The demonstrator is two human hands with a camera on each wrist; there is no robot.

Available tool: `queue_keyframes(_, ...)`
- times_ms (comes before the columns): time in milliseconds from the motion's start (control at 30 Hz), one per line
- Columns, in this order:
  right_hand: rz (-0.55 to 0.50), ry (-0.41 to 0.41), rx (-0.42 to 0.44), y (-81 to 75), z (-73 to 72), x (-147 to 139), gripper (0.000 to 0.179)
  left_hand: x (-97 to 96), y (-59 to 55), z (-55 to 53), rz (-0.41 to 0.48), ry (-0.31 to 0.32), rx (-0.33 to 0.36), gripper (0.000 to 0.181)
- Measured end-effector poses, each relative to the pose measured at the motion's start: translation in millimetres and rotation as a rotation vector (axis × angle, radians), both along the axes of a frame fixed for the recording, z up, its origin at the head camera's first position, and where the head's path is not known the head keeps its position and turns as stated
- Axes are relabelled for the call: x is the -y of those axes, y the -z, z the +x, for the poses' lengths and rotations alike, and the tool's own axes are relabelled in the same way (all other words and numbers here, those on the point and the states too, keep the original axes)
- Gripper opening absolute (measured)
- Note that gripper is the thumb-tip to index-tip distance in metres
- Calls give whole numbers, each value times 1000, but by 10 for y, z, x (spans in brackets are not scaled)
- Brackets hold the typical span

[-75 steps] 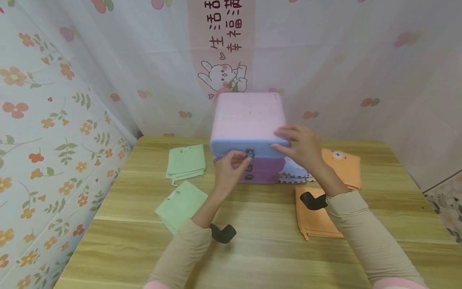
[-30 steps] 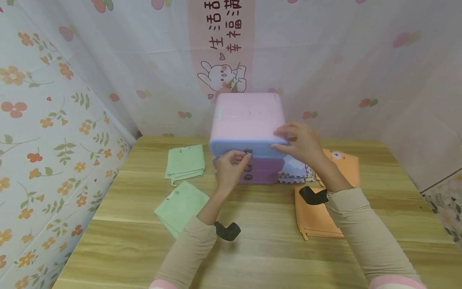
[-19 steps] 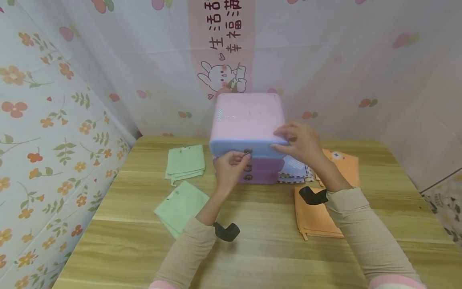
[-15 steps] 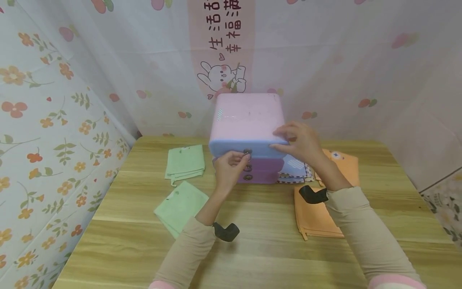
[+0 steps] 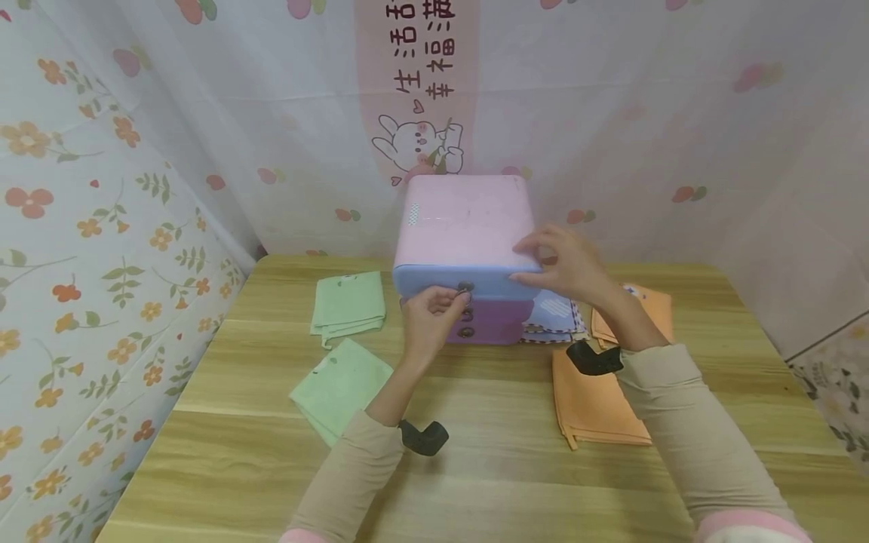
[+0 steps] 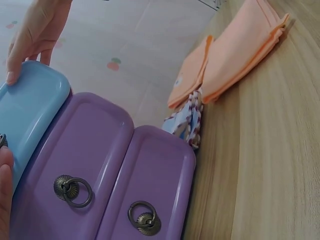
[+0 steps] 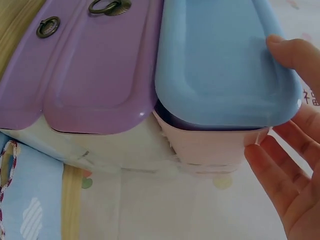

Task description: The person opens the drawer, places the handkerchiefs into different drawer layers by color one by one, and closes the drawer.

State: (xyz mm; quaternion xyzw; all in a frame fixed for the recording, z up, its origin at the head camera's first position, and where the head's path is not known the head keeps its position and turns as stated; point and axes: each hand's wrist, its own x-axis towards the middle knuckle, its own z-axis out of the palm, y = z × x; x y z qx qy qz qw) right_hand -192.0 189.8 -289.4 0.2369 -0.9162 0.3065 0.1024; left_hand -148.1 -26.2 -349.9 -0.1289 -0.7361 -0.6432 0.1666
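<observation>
1. Table (image 5: pixel 502 467): wood-grain top.
2. Far backdrop (image 5: pixel 577 136): white cloth, fruit print; pink panel (image 5: pixel 419 94) bearing rabbit (image 5: pixel 417 142) and Chinese characters (image 5: pixel 405 53).
3. Left curtain (image 5: pixel 81 302): white, orange-red floral.
4. Right surface (image 5: pixel 801 241): pale, floral print (image 5: pixel 838 400) below.
5. Light: soft.

A home-type corner is suggested, exact rm. can't be told: a wood-grain worktop (image 5: pixel 502 430) is backed by a fruit-print curtain (image 5: pixel 577 128) w/ rabbit pic. (image 5: pixel 419 143) & flanked on L by a flower-print curtain (image 5: pixel 88 286); a drawer unit (image 5: pixel 468 222) & folded cloths (image 5: pixel 348 303) are set on it.
</observation>
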Motion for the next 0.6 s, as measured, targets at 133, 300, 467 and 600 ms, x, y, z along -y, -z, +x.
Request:
queue_keyframes(133,-48,-53,32,-23,5,-31,39,-17,-41,37,1,-8,-10,14)
queue_keyframes(300,-107,-84,102,-29,1,-25,39,3,-38,39,2,-5,0,14)
queue_keyframes(467,-109,-99,113,-19,-6,-56,38,22,-34,48,-5,5,17,14)
queue_keyframes(600,-115,-116,127,-26,-6,-82,37,29,-49,71,-16,-1,23,14)
